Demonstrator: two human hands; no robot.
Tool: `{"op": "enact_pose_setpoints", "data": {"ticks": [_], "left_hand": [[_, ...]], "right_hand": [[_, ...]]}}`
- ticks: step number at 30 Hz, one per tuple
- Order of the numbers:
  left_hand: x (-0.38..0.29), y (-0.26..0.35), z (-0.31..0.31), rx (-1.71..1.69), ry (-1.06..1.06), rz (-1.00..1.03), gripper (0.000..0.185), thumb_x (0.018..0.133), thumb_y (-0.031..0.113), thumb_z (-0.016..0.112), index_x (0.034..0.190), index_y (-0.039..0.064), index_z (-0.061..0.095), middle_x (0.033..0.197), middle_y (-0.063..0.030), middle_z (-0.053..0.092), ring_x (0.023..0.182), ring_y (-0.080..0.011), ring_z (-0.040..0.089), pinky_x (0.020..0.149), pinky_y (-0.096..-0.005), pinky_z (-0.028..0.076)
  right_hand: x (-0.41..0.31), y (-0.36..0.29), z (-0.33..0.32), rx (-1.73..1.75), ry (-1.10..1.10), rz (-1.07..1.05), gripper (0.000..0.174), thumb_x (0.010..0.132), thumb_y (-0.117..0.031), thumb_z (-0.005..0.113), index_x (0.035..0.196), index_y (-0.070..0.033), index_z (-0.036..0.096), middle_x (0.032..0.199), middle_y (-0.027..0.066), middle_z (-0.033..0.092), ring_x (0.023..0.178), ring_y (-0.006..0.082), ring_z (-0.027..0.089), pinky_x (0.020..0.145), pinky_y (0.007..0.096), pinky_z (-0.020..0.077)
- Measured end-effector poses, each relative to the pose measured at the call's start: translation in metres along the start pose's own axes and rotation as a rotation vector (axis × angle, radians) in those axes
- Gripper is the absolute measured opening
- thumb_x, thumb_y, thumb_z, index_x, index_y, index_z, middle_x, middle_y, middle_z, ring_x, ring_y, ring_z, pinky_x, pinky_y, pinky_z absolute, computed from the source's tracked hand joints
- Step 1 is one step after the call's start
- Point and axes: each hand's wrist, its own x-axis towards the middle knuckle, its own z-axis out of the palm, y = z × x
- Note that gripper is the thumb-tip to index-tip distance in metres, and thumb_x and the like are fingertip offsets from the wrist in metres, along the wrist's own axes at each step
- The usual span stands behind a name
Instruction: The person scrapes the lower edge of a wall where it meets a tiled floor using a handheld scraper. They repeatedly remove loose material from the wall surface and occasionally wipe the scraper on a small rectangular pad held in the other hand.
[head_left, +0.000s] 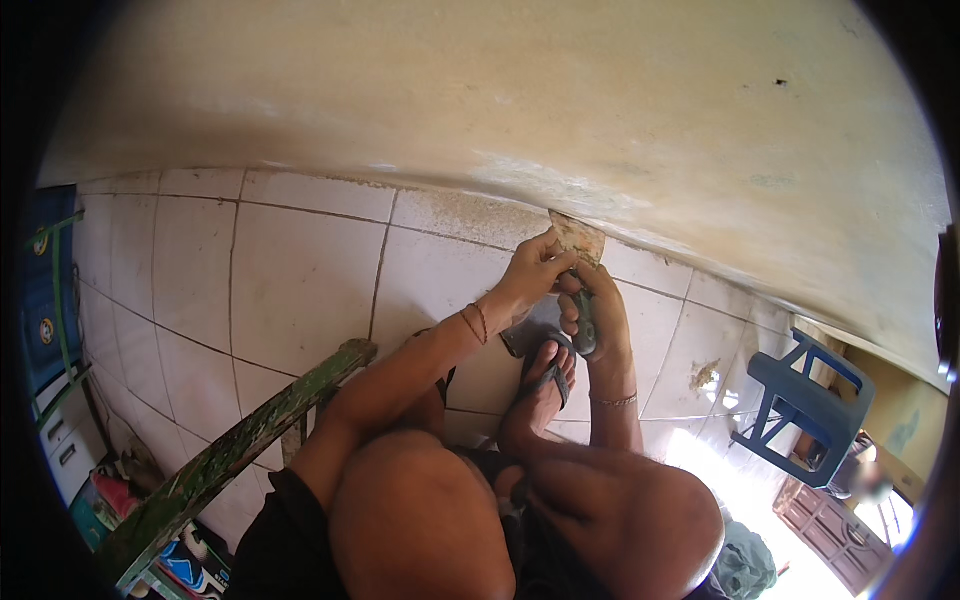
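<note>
A putty knife has a wide, stained blade and a dark green handle. My right hand is wrapped around the handle. With its fingers at the lower part of the blade, my left hand grips the same knife. The blade's far edge meets the foot of the yellowish wall, close to a pale, worn patch. Below my hands, a dark flat object lies on the floor beside my sandalled foot; my wrist and hands partly cover it.
White floor tiles carry dusty debris along the wall. At my left is a worn green wooden rail. A blue plastic stool stands to the right, with a person beyond it and a brown panelled door nearby.
</note>
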Motion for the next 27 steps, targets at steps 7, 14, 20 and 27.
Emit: {"op": "enact_pose_setpoints", "data": {"ticks": [7,14,20,27], "left_hand": [[0.000,0.004,-0.007,0.040,0.000,0.010,0.019,0.100,0.015,0.057,0.111,-0.001,0.059,0.090,-0.0059,0.062,0.069,-0.0107,0.061,0.064,-0.0274,0.056],[-0.009,0.013,0.005,-0.018,-0.037,0.031,0.018,0.099,0.015,0.058,0.110,0.000,0.060,0.092,-0.0052,0.063,0.071,-0.0091,0.061,0.066,-0.0259,0.056],[-0.010,0.013,0.005,-0.017,-0.041,0.026,0.018,0.099,0.015,0.059,0.110,0.001,0.061,0.093,-0.0055,0.063,0.071,-0.0099,0.062,0.067,-0.0268,0.057],[-0.008,0.016,0.005,0.001,-0.024,0.011,0.014,0.099,0.013,0.059,0.104,0.000,0.059,0.091,-0.0058,0.063,0.072,-0.0112,0.064,0.067,-0.0266,0.057]], "right_hand": [[0.004,0.003,0.000,0.055,-0.030,0.019,0.014,0.103,-0.022,0.047,0.101,-0.008,0.048,0.078,0.0016,0.052,0.044,0.0089,0.048,0.029,0.0212,0.0390],[-0.002,-0.004,-0.001,0.075,-0.035,0.013,0.013,0.103,-0.022,0.046,0.102,-0.009,0.047,0.078,0.0024,0.051,0.045,0.0091,0.048,0.028,0.0209,0.0384],[-0.013,-0.008,0.002,0.078,-0.056,-0.002,0.014,0.104,-0.022,0.045,0.102,-0.008,0.047,0.078,0.0019,0.051,0.045,0.0094,0.047,0.029,0.0206,0.0387],[-0.007,-0.011,0.000,0.067,-0.064,0.017,0.013,0.103,-0.022,0.045,0.102,-0.009,0.049,0.077,0.0010,0.051,0.045,0.0090,0.047,0.030,0.0201,0.0377]]}}
